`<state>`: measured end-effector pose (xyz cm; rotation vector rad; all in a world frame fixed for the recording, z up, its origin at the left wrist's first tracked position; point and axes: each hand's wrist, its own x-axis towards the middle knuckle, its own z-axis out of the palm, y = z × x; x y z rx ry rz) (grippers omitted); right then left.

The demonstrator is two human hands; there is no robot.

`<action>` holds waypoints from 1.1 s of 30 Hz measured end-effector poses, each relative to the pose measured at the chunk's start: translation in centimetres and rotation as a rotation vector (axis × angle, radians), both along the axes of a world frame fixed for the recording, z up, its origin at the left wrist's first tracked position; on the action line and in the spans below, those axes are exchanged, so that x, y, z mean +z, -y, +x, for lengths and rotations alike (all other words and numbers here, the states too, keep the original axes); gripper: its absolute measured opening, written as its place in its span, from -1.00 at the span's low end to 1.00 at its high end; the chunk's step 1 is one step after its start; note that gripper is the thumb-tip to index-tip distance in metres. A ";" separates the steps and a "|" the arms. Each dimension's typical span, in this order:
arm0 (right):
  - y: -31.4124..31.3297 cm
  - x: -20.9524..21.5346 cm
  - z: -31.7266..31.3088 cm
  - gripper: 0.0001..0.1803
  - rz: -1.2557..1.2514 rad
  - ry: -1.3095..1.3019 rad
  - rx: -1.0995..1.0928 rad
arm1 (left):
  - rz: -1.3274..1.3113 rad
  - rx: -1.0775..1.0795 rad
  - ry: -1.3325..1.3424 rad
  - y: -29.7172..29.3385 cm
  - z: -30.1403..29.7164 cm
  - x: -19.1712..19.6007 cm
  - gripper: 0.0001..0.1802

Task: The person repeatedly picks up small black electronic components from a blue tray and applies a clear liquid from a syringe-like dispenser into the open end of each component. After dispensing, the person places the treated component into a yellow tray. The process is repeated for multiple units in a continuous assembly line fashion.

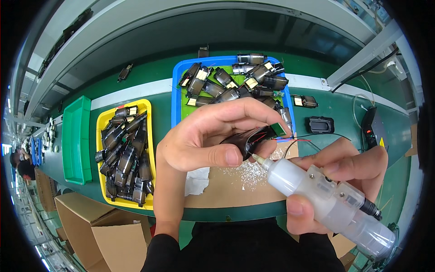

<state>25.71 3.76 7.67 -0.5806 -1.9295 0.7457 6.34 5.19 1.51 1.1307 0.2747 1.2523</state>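
I see the green desk (163, 95) curving across the view, smooth, with a white stripe. On it sit a blue tray (177, 90) and a yellow tray (100, 122), both heaped with dark glossy plastic parts, beside a green bin (74, 136). A flat brown cardboard sheet (235, 190) lies at the near edge, flecked with white crumbs. My right hand (344, 181) has its fingers wrapped tight round a frosted, cylindrical glue dispenser (326, 195), its nozzle tip touching the black part (251, 140). My left hand (204, 140) pinches that shiny, rounded part above the cardboard; a small green board and thin red wires stick out of it.
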 end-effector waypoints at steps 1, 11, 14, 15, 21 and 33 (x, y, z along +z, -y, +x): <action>-0.1 -0.1 0.0 -0.43 0.005 -0.002 0.001 | 0.000 -0.013 0.004 0.0 -0.1 -0.1 -0.31; 0.0 0.0 0.1 -0.42 0.005 0.031 0.025 | 0.060 -0.100 0.034 -0.2 -0.6 -0.5 -0.34; 0.0 0.1 0.1 -0.42 0.004 0.035 0.030 | 0.076 -0.108 0.028 -0.3 -0.8 -0.6 -0.34; 0.0 0.2 0.1 -0.42 0.005 0.036 0.031 | 0.083 -0.105 0.024 -0.3 -0.8 -0.6 -0.34; 0.1 0.3 0.0 -0.41 0.005 0.042 0.033 | 0.131 -0.089 -0.021 -0.4 -1.0 -0.5 -0.34; 0.3 0.5 0.4 -0.40 -0.008 0.061 0.015 | 0.111 -0.108 0.028 -0.3 -0.5 -0.3 -0.34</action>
